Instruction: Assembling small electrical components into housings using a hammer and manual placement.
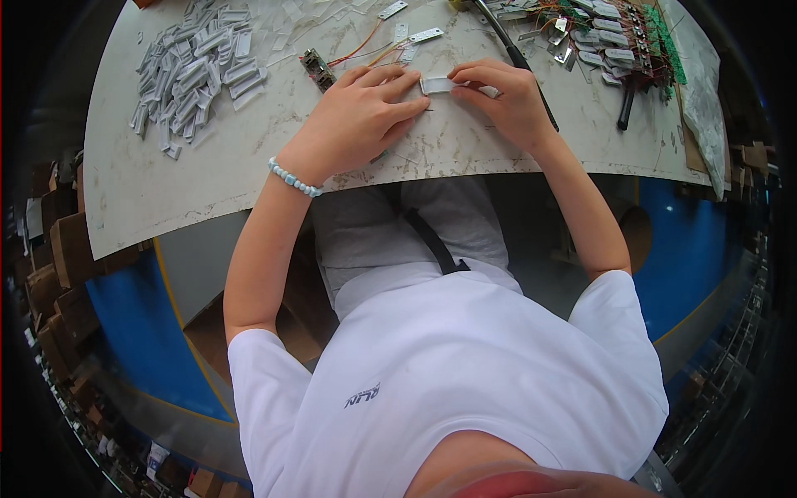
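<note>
A small white rectangular plastic piece (pixel 437 85) is held level between my two hands, just above the table. My left hand (pixel 361 116), with a light-blue bead bracelet at the wrist, has its fingertips closed at the piece's left end. At the other end, my right hand (pixel 508 98) pinches it between thumb and fingers. Something pale shows among the right fingers, too small to name. Beyond my left hand lies a small circuit board (pixel 317 70). Red and orange wires run from it toward white strips with small dots (pixel 426 36).
A heap of white plastic pieces (pixel 195 75) covers the table's (pixel 166 195) far left. At the far right are wired white parts (pixel 610 37) and a green mesh (pixel 664 41). A long black tool (pixel 506 41) lies past my right hand. Clear plastic sheeting (pixel 706 108) hangs over the right edge.
</note>
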A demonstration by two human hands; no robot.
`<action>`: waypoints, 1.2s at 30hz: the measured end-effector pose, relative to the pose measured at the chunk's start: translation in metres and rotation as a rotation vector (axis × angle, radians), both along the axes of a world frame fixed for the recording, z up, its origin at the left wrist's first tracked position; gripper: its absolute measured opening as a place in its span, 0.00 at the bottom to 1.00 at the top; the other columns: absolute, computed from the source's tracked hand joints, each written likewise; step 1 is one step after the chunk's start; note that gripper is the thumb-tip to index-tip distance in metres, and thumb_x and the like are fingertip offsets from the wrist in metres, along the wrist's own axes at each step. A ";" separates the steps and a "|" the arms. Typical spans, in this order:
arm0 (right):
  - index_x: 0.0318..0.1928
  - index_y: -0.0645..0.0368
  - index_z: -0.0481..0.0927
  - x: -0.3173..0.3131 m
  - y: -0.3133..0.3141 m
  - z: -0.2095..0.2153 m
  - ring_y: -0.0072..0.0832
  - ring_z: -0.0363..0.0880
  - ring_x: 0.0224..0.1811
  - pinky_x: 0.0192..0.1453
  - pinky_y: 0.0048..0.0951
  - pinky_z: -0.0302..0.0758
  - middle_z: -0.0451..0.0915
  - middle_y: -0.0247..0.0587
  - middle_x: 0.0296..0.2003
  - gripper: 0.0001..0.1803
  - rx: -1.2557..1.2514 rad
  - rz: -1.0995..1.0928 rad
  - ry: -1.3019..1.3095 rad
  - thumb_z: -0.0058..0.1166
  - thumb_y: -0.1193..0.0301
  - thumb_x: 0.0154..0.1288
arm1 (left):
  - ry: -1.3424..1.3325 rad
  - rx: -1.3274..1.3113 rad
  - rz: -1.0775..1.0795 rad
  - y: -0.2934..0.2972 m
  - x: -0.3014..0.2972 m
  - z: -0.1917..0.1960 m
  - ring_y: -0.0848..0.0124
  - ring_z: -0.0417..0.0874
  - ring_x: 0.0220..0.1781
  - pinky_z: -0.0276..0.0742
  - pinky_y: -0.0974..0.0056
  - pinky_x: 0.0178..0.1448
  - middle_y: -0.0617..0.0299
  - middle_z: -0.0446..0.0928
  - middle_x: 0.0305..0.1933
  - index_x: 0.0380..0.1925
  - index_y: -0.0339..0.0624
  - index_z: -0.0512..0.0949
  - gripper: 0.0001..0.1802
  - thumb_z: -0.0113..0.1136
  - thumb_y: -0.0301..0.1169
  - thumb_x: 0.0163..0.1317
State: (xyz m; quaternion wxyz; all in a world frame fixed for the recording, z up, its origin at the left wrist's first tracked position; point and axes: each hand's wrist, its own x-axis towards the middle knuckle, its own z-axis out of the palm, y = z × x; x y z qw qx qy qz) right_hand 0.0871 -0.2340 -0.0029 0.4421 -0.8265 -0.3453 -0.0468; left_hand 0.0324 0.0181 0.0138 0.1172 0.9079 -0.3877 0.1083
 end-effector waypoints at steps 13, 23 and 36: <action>0.41 0.63 0.85 0.009 0.004 0.004 0.30 0.85 0.35 0.42 0.27 0.83 0.85 0.41 0.41 0.09 -0.073 0.028 -0.030 0.66 0.77 0.57 | -0.027 -0.027 0.020 0.001 0.000 -0.006 0.58 0.73 0.68 0.67 0.53 0.71 0.60 0.75 0.67 0.54 0.57 0.81 0.16 0.61 0.35 0.66; 0.43 0.62 0.85 0.006 0.005 0.006 0.30 0.85 0.39 0.45 0.29 0.81 0.84 0.41 0.42 0.12 -0.086 -0.032 0.135 0.66 0.74 0.58 | -0.020 -0.030 0.026 -0.001 -0.001 -0.007 0.58 0.72 0.69 0.67 0.53 0.71 0.60 0.74 0.68 0.54 0.57 0.81 0.16 0.60 0.35 0.66; 0.54 0.64 0.75 0.030 -0.058 0.039 0.25 0.79 0.34 0.39 0.32 0.80 0.80 0.38 0.34 0.23 -0.487 -0.336 0.403 0.63 0.66 0.63 | -0.013 -0.054 0.026 0.002 -0.002 -0.007 0.58 0.72 0.69 0.67 0.54 0.71 0.59 0.75 0.67 0.53 0.55 0.82 0.15 0.60 0.34 0.67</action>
